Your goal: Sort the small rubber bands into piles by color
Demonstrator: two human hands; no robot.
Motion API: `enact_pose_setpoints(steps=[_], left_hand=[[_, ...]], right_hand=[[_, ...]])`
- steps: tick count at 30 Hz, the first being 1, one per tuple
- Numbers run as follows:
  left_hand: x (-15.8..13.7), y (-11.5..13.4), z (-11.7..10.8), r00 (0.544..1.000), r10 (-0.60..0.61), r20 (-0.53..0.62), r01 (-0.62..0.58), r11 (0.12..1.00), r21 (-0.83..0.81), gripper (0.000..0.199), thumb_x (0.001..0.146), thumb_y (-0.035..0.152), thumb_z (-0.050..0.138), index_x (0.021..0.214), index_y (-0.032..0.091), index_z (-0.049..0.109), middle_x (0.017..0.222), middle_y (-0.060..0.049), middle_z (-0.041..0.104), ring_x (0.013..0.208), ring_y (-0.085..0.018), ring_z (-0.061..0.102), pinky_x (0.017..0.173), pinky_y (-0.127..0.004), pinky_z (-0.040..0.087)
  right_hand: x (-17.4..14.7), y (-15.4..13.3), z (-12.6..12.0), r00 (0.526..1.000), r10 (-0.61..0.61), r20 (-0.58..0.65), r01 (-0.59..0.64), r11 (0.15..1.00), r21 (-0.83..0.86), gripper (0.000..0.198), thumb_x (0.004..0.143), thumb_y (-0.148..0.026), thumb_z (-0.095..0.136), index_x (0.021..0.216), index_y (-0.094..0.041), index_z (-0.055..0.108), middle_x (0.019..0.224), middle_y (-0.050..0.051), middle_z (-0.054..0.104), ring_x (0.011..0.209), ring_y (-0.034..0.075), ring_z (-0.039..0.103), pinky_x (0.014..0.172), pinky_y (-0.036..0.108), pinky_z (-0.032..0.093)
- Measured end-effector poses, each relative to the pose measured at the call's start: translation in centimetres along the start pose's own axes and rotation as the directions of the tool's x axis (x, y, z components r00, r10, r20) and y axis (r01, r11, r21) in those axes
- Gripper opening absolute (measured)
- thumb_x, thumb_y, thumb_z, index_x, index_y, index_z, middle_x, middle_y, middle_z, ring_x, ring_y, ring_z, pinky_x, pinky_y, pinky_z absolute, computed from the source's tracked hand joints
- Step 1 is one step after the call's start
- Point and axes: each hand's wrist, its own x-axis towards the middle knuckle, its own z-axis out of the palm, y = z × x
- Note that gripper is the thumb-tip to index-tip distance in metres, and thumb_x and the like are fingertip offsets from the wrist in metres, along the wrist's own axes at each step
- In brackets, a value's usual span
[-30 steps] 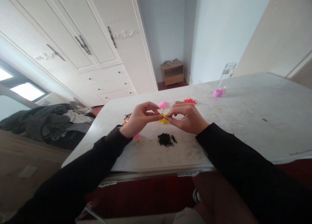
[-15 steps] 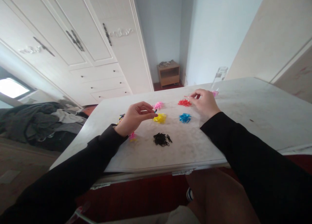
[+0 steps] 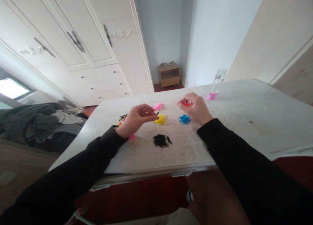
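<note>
Okay, so the left hand (image 3: 137, 120) has thumb and fingertips pinched tight on one small dark band (image 3: 157, 113), held up off the table (image 3: 207, 143) near the yellow pile (image 3: 160, 120). It's tiny, but the loop pokes up out of the fingertips, long axis close to upright with a slight lean to the right. Looks like there's a bit of blue by it too, too small to say what.

Right hand (image 3: 197, 110) is down at the red pile (image 3: 187, 103), fingers curled over it, the gap to the thumb pretty narrow. Can't tell if it's got a band pinched.

Count-wise: five single-colour piles, one each of red, yellow, blue (image 3: 184, 119), pink (image 3: 158, 106) and black (image 3: 160, 141). Individual bands are too tangled to count. One black band sits at the right edge of its pile, long axis slanting down to the right. There's also one mixed-colour heap (image 3: 121, 118) partly behind the left wrist, plus one clear bottle (image 3: 219, 78) and one pink thing (image 3: 211, 96) at its base.
</note>
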Motion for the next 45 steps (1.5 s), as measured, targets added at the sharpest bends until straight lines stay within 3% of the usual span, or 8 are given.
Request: enact_pose_setpoints(steps=[4,9,20,24,28,33,39,45], left_hand=[[-0.2,0.2,0.2,1.0,-0.012,0.02,0.012,1.0,0.0,0.037,0.069,0.032,0.1,0.087,0.018,0.071,0.086,-0.004,0.081,0.083,-0.019,0.081,0.082,-0.033,0.068],[-0.3,0.2,0.2,0.998,-0.01,0.055,0.011,1.0,-0.026,0.035,0.071,0.028,0.099,0.092,0.017,0.073,0.088,-0.003,0.083,0.082,-0.018,0.081,0.083,-0.03,0.067],[-0.5,0.6,0.4,0.992,-0.007,0.125,0.015,0.998,-0.059,0.045,0.065,0.026,0.103,0.096,0.016,0.072,0.091,-0.004,0.082,0.082,-0.019,0.081,0.082,-0.033,0.069],[-0.3,0.3,0.2,0.997,0.027,0.066,-0.023,0.998,-0.061,0.04,0.068,0.026,0.101,0.093,0.016,0.071,0.095,-0.005,0.081,0.08,-0.017,0.08,0.078,-0.03,0.068],[0.0,-0.1,0.1,0.996,0.057,-0.069,-0.063,0.995,-0.077,0.033,0.069,0.025,0.097,0.087,0.018,0.071,0.092,-0.004,0.08,0.078,-0.015,0.078,0.078,-0.029,0.067],[0.0,0.0,0.2,0.998,0.059,-0.038,-0.062,0.995,-0.083,0.03,0.069,0.023,0.095,0.086,0.017,0.071,0.091,-0.003,0.079,0.078,-0.015,0.077,0.078,-0.029,0.067],[-0.2,0.0,0.2,0.998,0.061,-0.009,-0.061,0.995,-0.078,0.03,0.07,0.022,0.094,0.087,0.017,0.07,0.09,-0.001,0.077,0.08,-0.015,0.077,0.079,-0.029,0.066],[-0.2,-0.2,0.1,0.998,0.064,0.012,-0.063,0.994,-0.094,0.031,0.071,0.023,0.095,0.089,0.017,0.071,0.09,0.0,0.076,0.079,-0.014,0.078,0.078,-0.028,0.066]], right_hand=[[-0.7,-2.7,1.1,0.954,-0.282,0.105,0.285,0.959,-0.011,0.011,0.097,-0.03,0.069,0.093,-0.022,0.077,0.093,0.007,0.079,0.093,0.027,0.064,0.089,0.043,0.047],[-1.3,-4.3,1.6,0.89,-0.421,0.177,0.429,0.903,-0.008,0.02,0.104,-0.03,0.067,0.119,-0.022,0.078,0.114,0.008,0.082,0.104,0.027,0.065,0.092,0.043,0.049],[-1.2,-4.6,1.8,0.849,-0.484,0.211,0.493,0.87,0.01,0.02,0.106,-0.021,0.06,0.094,-0.019,0.076,0.094,0.008,0.078,0.092,0.024,0.06,0.084,0.04,0.051],[-1.4,-4.6,1.6,0.863,-0.476,0.173,0.472,0.879,0.065,0.011,0.095,-0.013,0.067,0.088,-0.017,0.074,0.087,0.008,0.075,0.087,0.024,0.06,0.079,0.039,0.051],[-1.7,-4.7,1.5,0.825,-0.509,0.245,0.438,0.85,0.293,0.013,0.088,-0.009,0.071,0.083,-0.02,0.075,0.088,0.006,0.076,0.089,0.022,0.064,0.081,0.037,0.053],[-1.9,-4.9,1.5,0.816,-0.454,0.359,0.274,0.849,0.451,0.012,0.088,-0.012,0.074,0.081,-0.021,0.08,0.087,0.004,0.078,0.086,0.019,0.068,0.083,0.035,0.054],[-2.1,-5.2,1.4,0.787,-0.387,0.48,0.142,0.871,0.47,0.011,0.087,-0.017,0.076,0.083,-0.019,0.086,0.084,0.006,0.075,0.079,0.016,0.068,0.077,0.032,0.052],[-2.0,-5.7,0.8,0.791,-0.162,0.59,-0.072,0.933,0.353,0.011,0.08,-0.014,0.073,0.087,-0.015,0.08,0.061,-0.003,0.065,0.055,0.01,0.055,0.06,0.027,0.043]])
